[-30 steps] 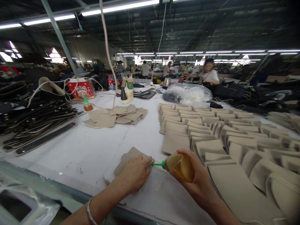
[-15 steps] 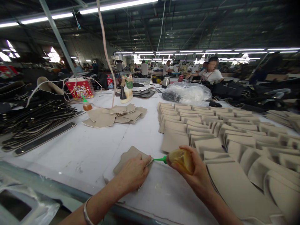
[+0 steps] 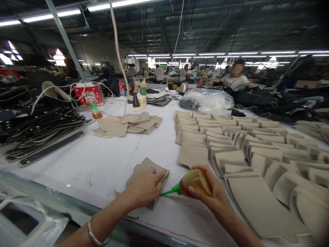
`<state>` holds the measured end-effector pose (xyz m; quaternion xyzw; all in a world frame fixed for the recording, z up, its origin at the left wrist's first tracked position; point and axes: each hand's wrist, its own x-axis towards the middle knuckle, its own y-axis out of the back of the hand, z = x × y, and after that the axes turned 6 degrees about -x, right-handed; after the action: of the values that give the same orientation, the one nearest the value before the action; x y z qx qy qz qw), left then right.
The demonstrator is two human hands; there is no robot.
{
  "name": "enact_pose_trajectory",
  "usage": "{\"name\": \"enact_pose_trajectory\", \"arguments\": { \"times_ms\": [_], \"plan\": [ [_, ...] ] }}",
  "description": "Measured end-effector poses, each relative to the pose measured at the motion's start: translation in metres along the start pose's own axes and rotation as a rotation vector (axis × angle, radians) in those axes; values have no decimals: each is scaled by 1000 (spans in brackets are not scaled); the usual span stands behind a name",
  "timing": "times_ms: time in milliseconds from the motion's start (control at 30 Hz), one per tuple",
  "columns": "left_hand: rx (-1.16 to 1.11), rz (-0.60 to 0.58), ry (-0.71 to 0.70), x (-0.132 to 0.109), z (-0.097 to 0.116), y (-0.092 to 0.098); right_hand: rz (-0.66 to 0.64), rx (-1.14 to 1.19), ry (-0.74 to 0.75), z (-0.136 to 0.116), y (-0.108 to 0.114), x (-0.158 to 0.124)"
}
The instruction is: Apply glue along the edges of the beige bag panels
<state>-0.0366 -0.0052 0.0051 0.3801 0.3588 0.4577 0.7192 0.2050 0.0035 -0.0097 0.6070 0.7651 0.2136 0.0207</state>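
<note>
In front of me lies a beige leather-like piece [image 3: 142, 167], with an edge lifted toward the right. My left hand [image 3: 147, 187] lies over it, index finger pressing near its right corner and the other fingers curled at its edge; the thumb is hidden. My right hand [image 3: 209, 188] is wrapped round a squeeze bottle [image 3: 194, 183] of amber liquid, tilted to the left. Its thin green nozzle [image 3: 169, 191] points at the piece's lower right edge, close to my left fingers. Whether the tip touches the edge is hard to make out.
Many overlapping beige pieces [image 3: 246, 151] cover the table's right side. A loose pile of beige pieces [image 3: 115, 126] lies farther back, near a second green-tipped bottle [image 3: 96, 113]. Black strips [image 3: 38, 133] are heaped at left. A plastic bag [image 3: 208, 99] and a co-worker [image 3: 235, 77] are beyond.
My right hand has brought the bottle's nozzle lower and nearer to me, from the piece's right corner down along its edge. My left hand stays nearly in place on the piece.
</note>
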Motion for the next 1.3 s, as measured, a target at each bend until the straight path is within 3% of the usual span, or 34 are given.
{"name": "enact_pose_trajectory", "arguments": {
  "times_ms": [167,333,467,633,767,900,1067,1300],
  "plan": [
    [3,5,-10,-1,-1,-1,121,-11,-10,-1,-2,-4],
    [-29,10,-22,-3,-2,-4,-21,26,-24,-5,-7,-13],
    [-28,19,-35,-3,-4,-6,82,14,-14,-6,-9,-16],
    [-48,13,-40,-4,-4,-5,-52,101,-67,-7,-12,-21],
    [-39,19,-34,-5,-4,-5,24,72,-58,-6,-14,-25],
    [-45,31,-32,-5,-4,-7,-78,156,-92,-6,-12,-27],
    [-49,41,-24,-5,-4,-9,9,74,-54,-4,-9,-27],
    [-61,62,-29,-4,-6,-14,-74,116,-67,-3,-8,-29]
  ]
}}
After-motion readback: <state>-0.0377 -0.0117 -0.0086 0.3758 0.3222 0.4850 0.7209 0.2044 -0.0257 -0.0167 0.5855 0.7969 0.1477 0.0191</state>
